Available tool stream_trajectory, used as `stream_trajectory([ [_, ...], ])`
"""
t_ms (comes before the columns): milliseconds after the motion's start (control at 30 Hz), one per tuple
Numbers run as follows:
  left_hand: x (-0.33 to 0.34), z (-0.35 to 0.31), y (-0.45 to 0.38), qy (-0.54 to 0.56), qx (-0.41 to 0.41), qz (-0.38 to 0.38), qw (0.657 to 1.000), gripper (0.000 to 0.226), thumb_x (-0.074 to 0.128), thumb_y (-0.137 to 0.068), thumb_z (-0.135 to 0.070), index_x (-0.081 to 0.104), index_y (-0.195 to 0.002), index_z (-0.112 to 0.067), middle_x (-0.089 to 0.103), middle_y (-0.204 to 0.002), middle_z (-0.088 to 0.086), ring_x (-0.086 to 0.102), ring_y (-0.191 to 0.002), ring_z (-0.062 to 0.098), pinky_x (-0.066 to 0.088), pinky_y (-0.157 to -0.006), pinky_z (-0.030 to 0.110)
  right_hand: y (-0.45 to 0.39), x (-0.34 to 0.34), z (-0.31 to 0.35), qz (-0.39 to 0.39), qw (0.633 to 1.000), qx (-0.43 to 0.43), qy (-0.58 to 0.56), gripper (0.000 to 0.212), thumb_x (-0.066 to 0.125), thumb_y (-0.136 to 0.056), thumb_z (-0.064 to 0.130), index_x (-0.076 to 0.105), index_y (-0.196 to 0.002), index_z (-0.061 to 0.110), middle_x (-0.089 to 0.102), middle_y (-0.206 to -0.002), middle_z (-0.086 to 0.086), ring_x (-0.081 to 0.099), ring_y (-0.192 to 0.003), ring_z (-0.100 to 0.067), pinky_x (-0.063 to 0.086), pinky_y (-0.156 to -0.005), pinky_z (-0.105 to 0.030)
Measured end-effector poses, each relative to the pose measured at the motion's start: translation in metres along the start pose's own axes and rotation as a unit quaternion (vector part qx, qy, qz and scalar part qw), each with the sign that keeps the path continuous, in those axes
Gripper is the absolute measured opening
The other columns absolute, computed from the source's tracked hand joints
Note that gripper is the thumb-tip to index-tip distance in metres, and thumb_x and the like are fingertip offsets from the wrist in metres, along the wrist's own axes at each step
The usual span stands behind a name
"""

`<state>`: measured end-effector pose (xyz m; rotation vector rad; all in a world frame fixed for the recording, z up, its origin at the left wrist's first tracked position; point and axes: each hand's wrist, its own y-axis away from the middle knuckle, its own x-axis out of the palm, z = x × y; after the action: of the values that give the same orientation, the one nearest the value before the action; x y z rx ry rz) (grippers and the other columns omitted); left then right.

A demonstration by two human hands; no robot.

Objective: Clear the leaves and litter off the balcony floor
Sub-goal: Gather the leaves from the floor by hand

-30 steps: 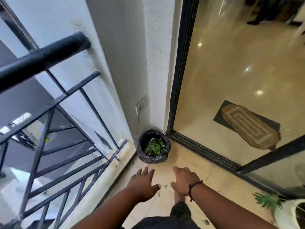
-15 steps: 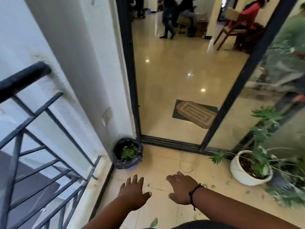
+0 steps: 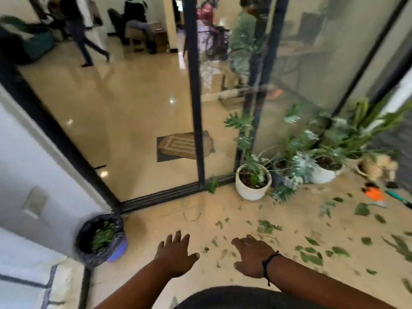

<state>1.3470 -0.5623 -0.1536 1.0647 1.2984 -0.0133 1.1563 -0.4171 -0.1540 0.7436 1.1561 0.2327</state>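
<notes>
Green leaves [image 3: 311, 255] lie scattered over the beige balcony floor [image 3: 200, 210], mostly to the right of my hands. A small bin lined with a black bag [image 3: 101, 238] stands in the left corner by the wall and holds green leaves. My left hand [image 3: 176, 253] hovers over the floor with fingers spread, empty. My right hand [image 3: 250, 256], with a black wrist cord, is also held flat and empty, just left of the nearest leaves.
Several potted plants, the nearest in a white pot [image 3: 253, 182], line the glass wall at the right. An orange-handled tool [image 3: 374, 194] lies far right. The sliding door track [image 3: 160, 196] opens onto a room with a doormat [image 3: 178, 144] and people. A white ledge runs along the left.
The view has swung right, away from the railing, bringing the plants and the leaf-strewn floor into sight. Both hands stay held out, flat and empty.
</notes>
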Motion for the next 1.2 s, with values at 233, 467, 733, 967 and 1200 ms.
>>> stream_trajectory([
  [233,0.019,-0.164,-0.009,-0.104,0.132,0.074,0.983,0.079,0.031,-0.098,-0.064,0.001,-0.159,-0.024,-0.009,-0.166,0.006,-0.002,-0.152,0.031,0.008,-0.122,0.044,0.097,0.064,-0.134,-0.008,0.982,0.128,-0.140,0.073,0.045,-0.099,0.047,0.009,-0.156,0.019,0.013,-0.163,-0.004,0.003,-0.151,-0.027,0.016,-0.120,-0.043],
  [467,0.042,-0.307,-0.016,-0.204,0.237,0.102,0.944,0.079,0.033,-0.099,-0.063,0.002,-0.159,-0.023,-0.008,-0.166,0.007,0.000,-0.152,0.032,0.011,-0.122,0.045,0.204,0.128,-0.226,-0.039,0.937,0.267,-0.223,0.072,0.046,-0.097,0.049,0.014,-0.155,0.020,0.024,-0.159,-0.007,0.019,-0.147,-0.028,0.029,-0.115,-0.045],
  [733,0.053,-0.397,-0.017,-0.300,0.329,0.121,0.887,0.078,0.035,-0.099,-0.061,0.005,-0.159,-0.021,-0.004,-0.166,0.008,0.003,-0.152,0.031,0.014,-0.121,0.044,0.270,0.172,-0.256,-0.065,0.859,0.392,-0.323,0.066,0.051,-0.094,0.050,0.028,-0.149,0.021,0.040,-0.149,-0.005,0.030,-0.140,-0.027,0.037,-0.109,-0.041],
  [967,0.039,-0.447,-0.055,-0.348,0.379,0.132,0.847,0.079,0.035,-0.097,-0.063,0.005,-0.159,-0.023,-0.006,-0.166,0.006,0.004,-0.152,0.031,0.013,-0.121,0.045,0.278,0.169,-0.262,-0.076,0.816,0.450,-0.356,0.065,0.054,-0.091,0.049,0.031,-0.146,0.021,0.045,-0.143,-0.007,0.035,-0.136,-0.028,0.039,-0.107,-0.040],
  [1200,-0.035,-0.480,-0.112,-0.373,0.434,0.121,0.811,0.079,0.035,-0.097,-0.064,0.007,-0.159,-0.024,-0.001,-0.166,0.008,0.008,-0.151,0.034,0.016,-0.120,0.048,0.240,0.103,-0.290,-0.094,0.790,0.478,-0.371,0.069,0.054,-0.091,0.049,0.029,-0.148,0.020,0.038,-0.150,-0.009,0.029,-0.142,-0.031,0.034,-0.112,-0.046],
])
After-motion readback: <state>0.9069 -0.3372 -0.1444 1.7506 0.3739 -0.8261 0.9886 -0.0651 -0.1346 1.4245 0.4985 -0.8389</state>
